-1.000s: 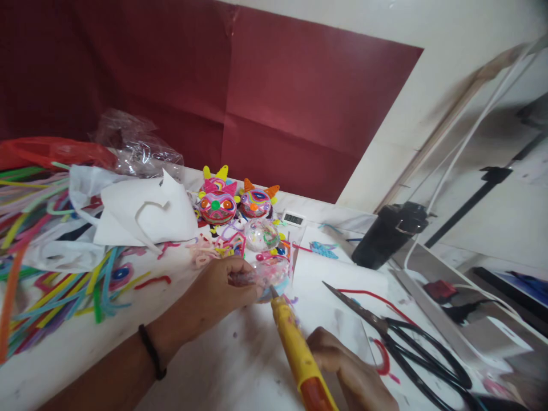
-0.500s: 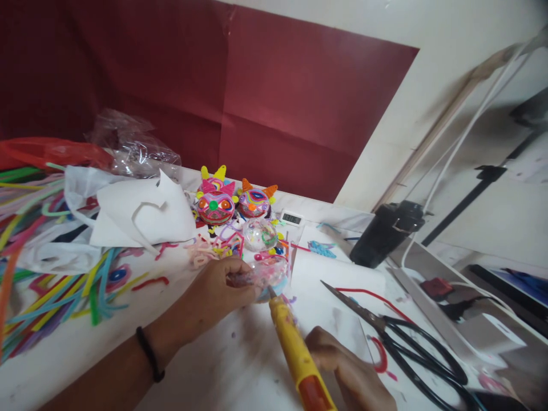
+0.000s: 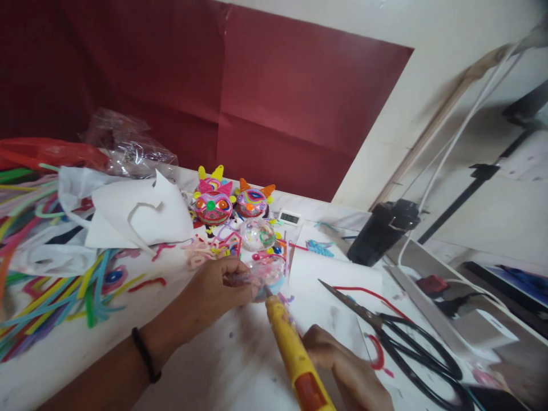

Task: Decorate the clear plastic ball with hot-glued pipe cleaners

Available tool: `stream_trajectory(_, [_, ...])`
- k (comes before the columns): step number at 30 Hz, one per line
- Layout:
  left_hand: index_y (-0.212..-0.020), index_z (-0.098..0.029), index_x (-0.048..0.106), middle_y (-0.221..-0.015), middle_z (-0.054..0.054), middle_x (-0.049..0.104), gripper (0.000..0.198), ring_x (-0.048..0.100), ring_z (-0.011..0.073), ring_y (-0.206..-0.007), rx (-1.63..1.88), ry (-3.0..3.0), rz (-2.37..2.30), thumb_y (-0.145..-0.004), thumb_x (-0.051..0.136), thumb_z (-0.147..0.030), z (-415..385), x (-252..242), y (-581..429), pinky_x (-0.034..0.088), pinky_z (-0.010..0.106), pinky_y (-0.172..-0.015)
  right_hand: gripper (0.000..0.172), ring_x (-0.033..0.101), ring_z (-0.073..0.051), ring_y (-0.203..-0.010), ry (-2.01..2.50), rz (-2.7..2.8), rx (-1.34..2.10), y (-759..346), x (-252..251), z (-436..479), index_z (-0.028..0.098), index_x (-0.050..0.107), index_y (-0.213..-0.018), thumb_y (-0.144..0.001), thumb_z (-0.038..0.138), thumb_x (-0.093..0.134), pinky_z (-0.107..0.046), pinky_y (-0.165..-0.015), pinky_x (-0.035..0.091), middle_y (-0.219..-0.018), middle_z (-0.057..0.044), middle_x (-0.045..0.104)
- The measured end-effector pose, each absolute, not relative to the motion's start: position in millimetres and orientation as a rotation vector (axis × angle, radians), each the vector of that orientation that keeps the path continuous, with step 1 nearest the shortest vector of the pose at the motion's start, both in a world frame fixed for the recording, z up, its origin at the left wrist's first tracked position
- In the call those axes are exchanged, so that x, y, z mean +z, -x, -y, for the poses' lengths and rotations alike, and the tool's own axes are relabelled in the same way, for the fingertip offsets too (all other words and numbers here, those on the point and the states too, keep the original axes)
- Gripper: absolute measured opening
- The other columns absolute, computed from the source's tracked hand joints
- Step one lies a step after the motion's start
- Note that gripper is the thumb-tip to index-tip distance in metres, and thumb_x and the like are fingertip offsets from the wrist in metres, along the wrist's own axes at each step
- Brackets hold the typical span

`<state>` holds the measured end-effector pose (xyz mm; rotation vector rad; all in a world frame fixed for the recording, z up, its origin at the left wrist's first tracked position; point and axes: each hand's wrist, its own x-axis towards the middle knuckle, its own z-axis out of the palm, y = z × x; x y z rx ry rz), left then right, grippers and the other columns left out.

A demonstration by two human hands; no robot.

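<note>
Pinched between the thumb and fingers of my left hand (image 3: pixel 220 285) is a clear plastic half-ball (image 3: pixel 274 268) with pink and light blue on it. My right hand (image 3: pixel 342 368) grips a yellow glue gun (image 3: pixel 290 348), its metal nozzle pointing away from me. That nozzle meets the near edge of the half-ball, close to my left fingertips; I cannot make out any glue. Just beyond stands another clear ball piece (image 3: pixel 257 234) with colored bits showing in it. Behind it are finished-looking animal heads, one with pink ears (image 3: pixel 214 204) and one with orange ears (image 3: pixel 253 200).
Large black-handled scissors (image 3: pixel 377 322) lie at the right. Colorful pipe cleaners (image 3: pixel 55 297) and cut white paper (image 3: pixel 145 217) cover the left side. A small digital clock (image 3: pixel 290 217), a black cylinder (image 3: pixel 381 231) and a red pipe cleaner (image 3: pixel 372 295) lie farther back.
The whole view has shifted slightly, with things a little farther left. Both hands keep their hold, and the nozzle stays at the half-ball's edge.
</note>
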<state>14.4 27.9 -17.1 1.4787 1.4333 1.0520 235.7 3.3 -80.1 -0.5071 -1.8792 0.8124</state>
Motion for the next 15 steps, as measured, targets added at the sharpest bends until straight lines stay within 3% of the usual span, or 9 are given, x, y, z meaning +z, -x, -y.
stream_trajectory(2, [-0.06,-0.018,0.051,-0.058,-0.007,0.039,0.017,0.037,0.0117,-0.056,1.061,-1.486,-1.453,-0.067,0.062,-0.029,-28.6,-16.4,-14.0,0.026,0.026,-0.053,0.018,0.046,-0.017,-0.057,0.498,1.883,0.805,-236.4,-79.6,-4.8,0.02,0.057,-0.084,-0.094,0.033,0.048,-0.028,-0.051,0.03,-0.068,-0.002,0.046])
stream_trajectory(15, [-0.055,-0.02,0.045,-0.057,-0.008,0.036,0.022,0.035,0.0111,-0.055,1.081,-1.445,-1.442,-0.064,0.063,-0.029,-28.2,-12.0,-13.2,0.025,0.025,-0.053,0.025,0.045,-0.017,-0.06,0.425,1.909,0.825,-241.2,-72.7,-13.0,0.021,0.057,-0.09,-0.091,0.045,0.051,-0.028,-0.053,0.031,-0.07,-0.001,0.045])
